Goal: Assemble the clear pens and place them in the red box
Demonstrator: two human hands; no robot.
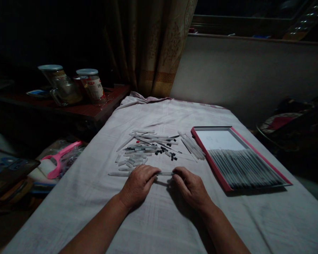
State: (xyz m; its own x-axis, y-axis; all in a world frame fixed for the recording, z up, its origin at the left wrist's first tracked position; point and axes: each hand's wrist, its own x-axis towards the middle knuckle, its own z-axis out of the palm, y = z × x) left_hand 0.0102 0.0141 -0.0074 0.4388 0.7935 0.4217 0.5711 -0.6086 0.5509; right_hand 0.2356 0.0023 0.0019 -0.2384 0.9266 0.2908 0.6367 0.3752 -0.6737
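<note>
A pale translucent pen [165,173] is held level between my two hands, above the cloth. My left hand [141,184] pinches its left end, and the fingers of my right hand [190,186] close on its right end. Just beyond lie loose pen parts: clear caps [134,160], small black plugs [172,155], thin dark refills [143,141] and whitish barrels [159,137]. Another whitish barrel [118,174] lies beside my left hand, partly covered by it. More barrels [193,145] rest in a bundle against the red-edged box [213,165], where a row of pens [245,169] lies side by side.
A pale cloth [159,225] covers the work surface. On the left, a dark red side table [95,110] carries a jar [94,86] and a glass pitcher [65,88]. Below it is a pink-handled object [59,160]. A curtain [153,46] and wall [228,70] stand behind.
</note>
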